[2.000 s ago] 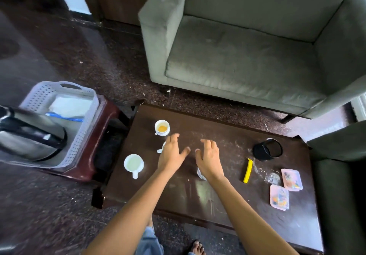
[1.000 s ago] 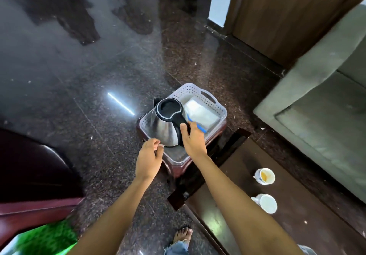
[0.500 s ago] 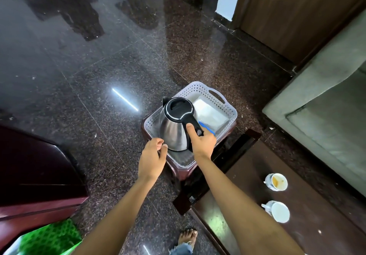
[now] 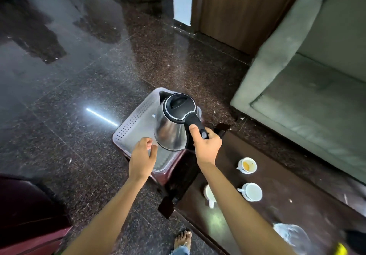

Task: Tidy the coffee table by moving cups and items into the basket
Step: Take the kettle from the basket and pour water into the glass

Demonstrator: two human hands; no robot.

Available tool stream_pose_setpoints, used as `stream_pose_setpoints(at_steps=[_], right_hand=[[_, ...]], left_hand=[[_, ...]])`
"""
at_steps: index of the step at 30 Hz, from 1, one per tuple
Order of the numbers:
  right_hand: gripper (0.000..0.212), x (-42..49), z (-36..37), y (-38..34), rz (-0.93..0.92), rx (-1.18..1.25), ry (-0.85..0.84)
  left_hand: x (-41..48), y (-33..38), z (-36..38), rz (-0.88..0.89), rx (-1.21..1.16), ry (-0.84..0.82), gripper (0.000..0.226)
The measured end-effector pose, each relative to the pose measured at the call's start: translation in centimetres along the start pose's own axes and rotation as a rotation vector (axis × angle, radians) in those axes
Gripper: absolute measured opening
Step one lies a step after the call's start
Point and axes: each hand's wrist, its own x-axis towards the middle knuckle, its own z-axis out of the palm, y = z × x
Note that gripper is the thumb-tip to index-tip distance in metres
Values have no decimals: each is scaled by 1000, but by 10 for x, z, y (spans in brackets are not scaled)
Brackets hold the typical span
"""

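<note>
Now your right hand (image 4: 207,146), clenched on its black handle (image 4: 195,124), has lifted the steel kettle (image 4: 170,132) above the pale perforated basket (image 4: 126,134), freeing room for white cups (image 4: 251,191); your left hand (image 4: 143,155) hangs relaxed.

The right hand (image 4: 207,146), gripping the black handle (image 4: 195,123), lifted the steel electric kettle (image 4: 172,128) off the floor of the white perforated plastic basket (image 4: 128,128), toward its 3 o'clock side. The left hand (image 4: 143,155) let go of the basket's rim and opened at the kettle's 8 o'clock.
</note>
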Motion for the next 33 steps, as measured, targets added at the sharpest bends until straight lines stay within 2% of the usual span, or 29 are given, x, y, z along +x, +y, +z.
stream_pose_setpoints(at_steps=[3, 10, 13, 21, 25, 30, 33], right_hand=[[50, -2, -44, -5, -1, -12, 66], [56, -40, -173, -8, -6, -22, 205], [62, -63, -232, -2, 38, -27, 288], [55, -146, -376, 18, 75, -238, 423], [56, -175, -433, 31, 139, -335, 461], [63, -201, -480, 56, 282, -418, 459], [64, -207, -492, 71, 337, -451, 436]], left_hand=[[-12, 25, 21, 35, -26, -41, 28], [-84, 88, 84, 93, -134, -133, 27], [-125, 109, 109, 133, -231, -242, 40], [-238, 154, 178, 262, -320, -723, 98], [-296, 177, 209, 230, -455, -966, 101], [-346, 186, 239, 200, -512, -1104, 127], [-363, 190, 253, 159, -480, -1132, 124]])
